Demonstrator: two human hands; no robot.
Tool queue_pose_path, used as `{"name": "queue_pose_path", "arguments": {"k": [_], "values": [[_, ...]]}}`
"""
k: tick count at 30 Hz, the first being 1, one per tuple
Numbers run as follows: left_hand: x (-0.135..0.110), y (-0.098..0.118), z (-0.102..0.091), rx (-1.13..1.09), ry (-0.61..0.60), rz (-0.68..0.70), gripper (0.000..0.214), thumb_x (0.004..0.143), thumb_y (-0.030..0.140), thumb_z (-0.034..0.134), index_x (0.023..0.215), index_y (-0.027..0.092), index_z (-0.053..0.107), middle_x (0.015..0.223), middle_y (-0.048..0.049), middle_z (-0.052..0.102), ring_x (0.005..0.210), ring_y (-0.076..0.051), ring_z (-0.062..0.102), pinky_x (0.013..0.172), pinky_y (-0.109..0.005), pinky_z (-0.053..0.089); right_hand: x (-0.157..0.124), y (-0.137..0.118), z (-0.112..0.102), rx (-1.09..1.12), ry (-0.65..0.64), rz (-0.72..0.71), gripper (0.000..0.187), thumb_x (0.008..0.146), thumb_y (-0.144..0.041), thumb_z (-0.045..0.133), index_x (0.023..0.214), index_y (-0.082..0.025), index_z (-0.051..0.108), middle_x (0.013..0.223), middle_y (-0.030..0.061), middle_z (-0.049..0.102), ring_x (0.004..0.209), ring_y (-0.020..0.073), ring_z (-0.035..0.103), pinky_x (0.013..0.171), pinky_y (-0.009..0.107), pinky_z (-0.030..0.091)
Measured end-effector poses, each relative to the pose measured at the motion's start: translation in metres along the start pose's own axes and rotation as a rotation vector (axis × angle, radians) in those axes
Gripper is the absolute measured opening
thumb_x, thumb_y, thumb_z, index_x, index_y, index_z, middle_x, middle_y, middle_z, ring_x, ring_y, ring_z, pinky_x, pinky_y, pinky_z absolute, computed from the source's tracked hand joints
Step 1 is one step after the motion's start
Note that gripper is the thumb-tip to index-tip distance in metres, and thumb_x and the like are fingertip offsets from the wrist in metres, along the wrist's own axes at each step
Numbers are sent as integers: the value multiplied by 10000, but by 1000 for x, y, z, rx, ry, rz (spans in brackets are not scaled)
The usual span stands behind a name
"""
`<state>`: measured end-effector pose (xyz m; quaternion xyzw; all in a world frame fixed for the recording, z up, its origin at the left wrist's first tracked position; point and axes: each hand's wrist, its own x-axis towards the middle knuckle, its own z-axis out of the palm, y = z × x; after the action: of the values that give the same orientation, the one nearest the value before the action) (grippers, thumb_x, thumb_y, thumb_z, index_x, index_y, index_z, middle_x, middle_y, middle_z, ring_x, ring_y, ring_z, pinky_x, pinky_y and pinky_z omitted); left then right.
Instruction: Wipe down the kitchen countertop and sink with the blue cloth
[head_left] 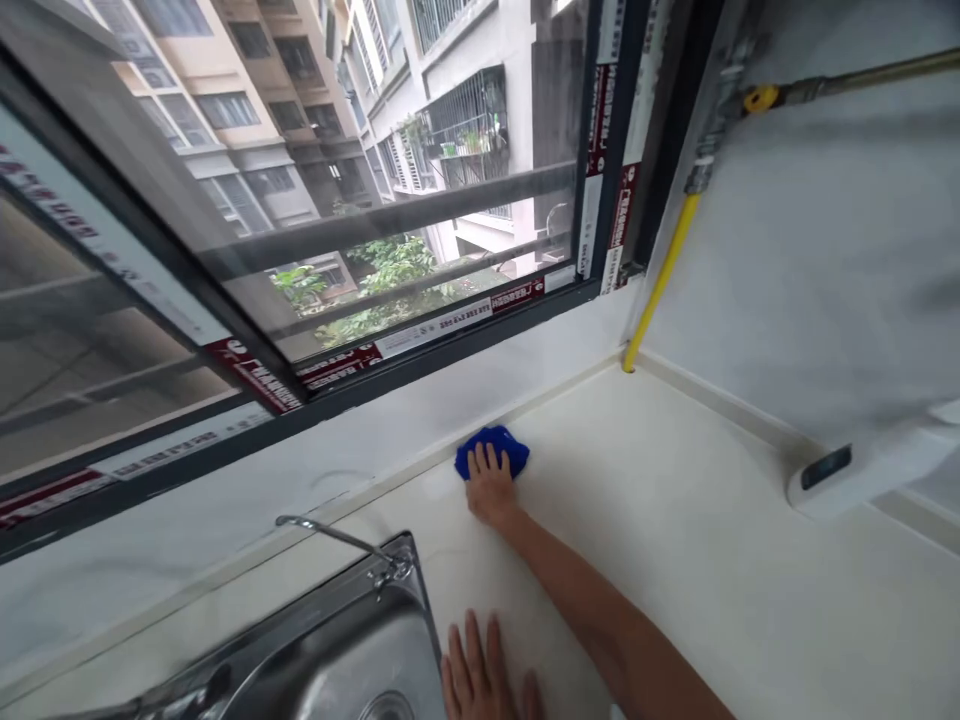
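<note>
A crumpled blue cloth [517, 455] lies on the cream countertop [675, 520], against the low raised strip below the window. My right hand [491, 488] is on top of it, fingers spread over the fabric and pressing it down. Near the bottom edge my left hand [480, 680] rests palm down on the counter, just right of the steel sink [352, 650]. Its fingers are apart and nothing is in it; the wrist is out of frame.
A thin curved faucet [337, 532] rises at the sink's back corner. Sliding window frames [450, 345] with printed protective tape run along the back wall. A yellow pipe [664, 275] enters the counter in the far corner. At right, a white device with a dark panel [862, 475] juts in.
</note>
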<state>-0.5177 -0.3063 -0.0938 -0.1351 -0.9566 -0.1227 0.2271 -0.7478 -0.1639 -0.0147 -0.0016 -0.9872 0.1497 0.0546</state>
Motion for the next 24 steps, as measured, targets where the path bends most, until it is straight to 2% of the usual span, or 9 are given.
{"name": "queue_pose_path", "arguments": {"k": [3, 6, 9, 11, 16, 20, 24], "values": [[0, 2, -5, -54, -35, -33, 616, 840, 347, 593, 1423, 159, 526, 1555, -156, 423, 1492, -379, 251, 1173, -608, 305, -12, -37, 9, 80, -36, -186, 628, 954, -341, 388, 1531, -99, 342, 1627, 167, 268, 1499, 352, 210, 1211, 587, 146], [0, 4, -10, -74, -37, -4, 623, 857, 320, 570, 1450, 145, 490, 1574, -170, 386, 1498, -381, 230, 1175, -605, 294, -26, -55, 14, 150, -86, -349, 599, 968, -367, 383, 1532, -170, 353, 1632, 97, 288, 1509, 283, 202, 1236, 527, 116], [0, 2, -10, -94, -29, 19, 602, 870, 277, 548, 1453, 138, 483, 1580, -181, 369, 1498, -388, 226, 1174, -612, 292, -46, -56, 14, 175, -157, -421, 591, 967, -377, 403, 1532, -212, 359, 1636, 61, 285, 1518, 250, 183, 1247, 501, 89], [-2, -3, -8, -146, -4, -8, 557, 877, 252, 522, 1422, 137, 515, 1547, -179, 421, 1477, -381, 278, 1167, -612, 311, -63, -51, 11, 172, -210, -444, 600, 954, -380, 434, 1532, -234, 362, 1638, 53, 280, 1522, 243, 181, 1250, 496, 82], [-4, -13, -5, -518, 93, -182, 416, 945, 283, 373, 1230, 87, 604, 1340, -206, 581, 1311, -294, 510, 1091, -524, 467, -120, -36, -5, 167, -344, -473, 630, 938, -397, 461, 1543, -269, 341, 1644, 48, 254, 1534, 235, 158, 1250, 509, 71], [-5, -25, -27, -713, 163, -366, 455, 935, 419, 348, 1115, 96, 613, 1184, -197, 633, 1176, -301, 594, 1043, -542, 503, -173, -31, -17, 190, -388, -449, 675, 906, -404, 489, 1547, -265, 327, 1644, 59, 248, 1537, 241, 145, 1242, 543, 74], [-23, -69, -67, -766, 101, -459, 499, 927, 434, 349, 1147, 60, 596, 1171, -234, 659, 1125, -334, 632, 1009, -564, 513, -226, -32, -29, 215, -429, -426, 735, 851, -368, 534, 1547, -258, 326, 1641, 75, 251, 1534, 270, 153, 1230, 588, 68]]}}
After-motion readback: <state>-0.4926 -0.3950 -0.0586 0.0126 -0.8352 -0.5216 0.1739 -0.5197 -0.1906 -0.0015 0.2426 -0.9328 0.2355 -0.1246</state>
